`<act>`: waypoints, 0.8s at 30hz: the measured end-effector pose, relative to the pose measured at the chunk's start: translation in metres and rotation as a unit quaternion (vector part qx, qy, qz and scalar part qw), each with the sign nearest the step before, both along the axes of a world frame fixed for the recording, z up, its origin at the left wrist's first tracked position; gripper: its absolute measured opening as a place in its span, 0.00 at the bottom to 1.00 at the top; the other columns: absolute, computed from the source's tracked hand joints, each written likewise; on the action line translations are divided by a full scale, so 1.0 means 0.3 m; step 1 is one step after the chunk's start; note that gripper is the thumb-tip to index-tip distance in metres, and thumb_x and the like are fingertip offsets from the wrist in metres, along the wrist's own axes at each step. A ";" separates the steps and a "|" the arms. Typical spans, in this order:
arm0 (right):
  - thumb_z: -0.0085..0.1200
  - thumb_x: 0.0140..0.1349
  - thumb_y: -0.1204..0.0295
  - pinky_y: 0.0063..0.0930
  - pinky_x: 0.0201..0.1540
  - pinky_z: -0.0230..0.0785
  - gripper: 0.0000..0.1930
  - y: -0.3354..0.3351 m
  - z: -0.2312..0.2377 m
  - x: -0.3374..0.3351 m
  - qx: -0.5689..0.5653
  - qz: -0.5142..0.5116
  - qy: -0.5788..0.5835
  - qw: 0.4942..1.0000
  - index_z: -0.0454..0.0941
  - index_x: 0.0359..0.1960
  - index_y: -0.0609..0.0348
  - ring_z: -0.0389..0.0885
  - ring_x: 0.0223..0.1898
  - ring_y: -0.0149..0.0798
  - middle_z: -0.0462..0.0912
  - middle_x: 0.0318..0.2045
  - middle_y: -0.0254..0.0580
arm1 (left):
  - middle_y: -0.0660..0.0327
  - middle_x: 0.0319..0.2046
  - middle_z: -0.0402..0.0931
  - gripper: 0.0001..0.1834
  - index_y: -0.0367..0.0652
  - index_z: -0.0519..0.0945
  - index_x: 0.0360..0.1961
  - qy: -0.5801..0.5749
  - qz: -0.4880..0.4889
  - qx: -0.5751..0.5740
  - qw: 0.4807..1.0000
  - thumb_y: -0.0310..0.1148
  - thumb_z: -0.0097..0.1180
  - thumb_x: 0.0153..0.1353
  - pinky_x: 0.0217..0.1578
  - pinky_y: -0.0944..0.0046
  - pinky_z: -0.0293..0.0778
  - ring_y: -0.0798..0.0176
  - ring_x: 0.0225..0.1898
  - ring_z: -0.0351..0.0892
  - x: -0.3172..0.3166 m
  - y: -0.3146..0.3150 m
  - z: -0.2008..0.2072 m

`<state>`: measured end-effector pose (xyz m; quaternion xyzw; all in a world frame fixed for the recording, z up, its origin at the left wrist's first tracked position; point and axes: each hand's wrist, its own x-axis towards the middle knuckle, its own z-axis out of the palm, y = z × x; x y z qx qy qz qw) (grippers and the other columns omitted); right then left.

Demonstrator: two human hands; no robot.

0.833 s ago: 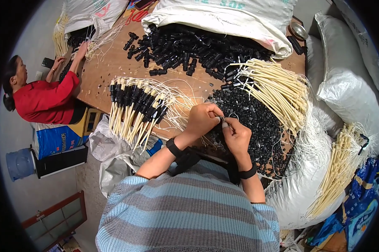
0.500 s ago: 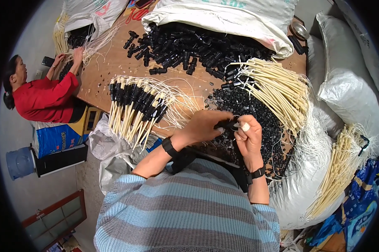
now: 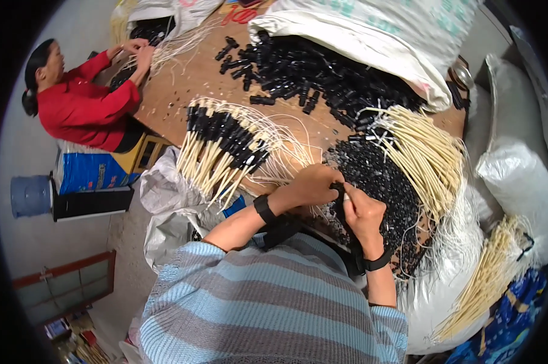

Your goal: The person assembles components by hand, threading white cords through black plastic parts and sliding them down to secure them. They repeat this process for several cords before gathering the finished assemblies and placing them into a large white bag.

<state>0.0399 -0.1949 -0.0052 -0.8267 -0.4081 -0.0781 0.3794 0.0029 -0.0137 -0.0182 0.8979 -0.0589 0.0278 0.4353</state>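
Observation:
My left hand [image 3: 313,184] is closed around a black plastic connector [image 3: 337,188], mostly hidden by the fingers. My right hand [image 3: 366,212] meets it from the right, fingers pinched together against the connector; what lies in that pinch is hidden. Something white covers one of its fingertips. Both hands are over the near edge of the table, beside a heap of small black plastic pieces [image 3: 371,176]. To the left lies a row of cream tubes with black connectors [image 3: 225,136] and thin white cords. A bundle of bare cream tubes [image 3: 422,151] rests to the right.
A white woven sack [image 3: 371,30] spills black connectors [image 3: 310,76] across the back of the wooden table [image 3: 186,82]. Full sacks [image 3: 513,133] stand at the right, with another tube bundle [image 3: 486,273]. A co-worker in red [image 3: 86,112] handles white cords at the far left.
My hands have come together, and the right fingers now press against the connector. The whole view has shifted, so the table's things appear further right. The co-worker's hands remain at the cords.

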 end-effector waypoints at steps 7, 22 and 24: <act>0.56 0.52 0.81 0.25 0.22 0.67 0.16 0.028 0.019 -0.015 -0.026 0.034 0.012 0.999 0.82 0.44 0.56 0.75 0.17 0.37 0.79 0.21 0.40 | 0.57 0.27 0.80 0.14 0.45 0.80 0.34 -0.070 0.060 0.041 0.995 0.28 0.58 0.42 0.29 0.57 0.74 0.51 0.29 0.80 -0.060 0.051 0.005; 0.60 0.56 0.78 0.16 0.23 0.64 0.16 0.271 0.110 -0.006 0.133 0.025 0.096 0.986 0.78 0.48 0.60 0.76 0.28 0.23 0.84 0.37 0.37 | 0.63 0.29 0.78 0.12 0.46 0.80 0.33 -0.240 0.219 0.200 0.924 0.26 0.57 0.42 0.32 0.58 0.70 0.57 0.31 0.77 -0.212 0.346 0.176; 0.58 0.58 0.80 0.13 0.24 0.63 0.12 0.274 0.149 0.027 0.122 -0.019 0.086 0.989 0.80 0.45 0.62 0.76 0.30 0.23 0.83 0.36 0.36 | 0.60 0.35 0.80 0.12 0.44 0.80 0.31 -0.246 0.288 0.227 0.897 0.26 0.55 0.41 0.46 0.54 0.68 0.53 0.39 0.77 -0.249 0.466 0.225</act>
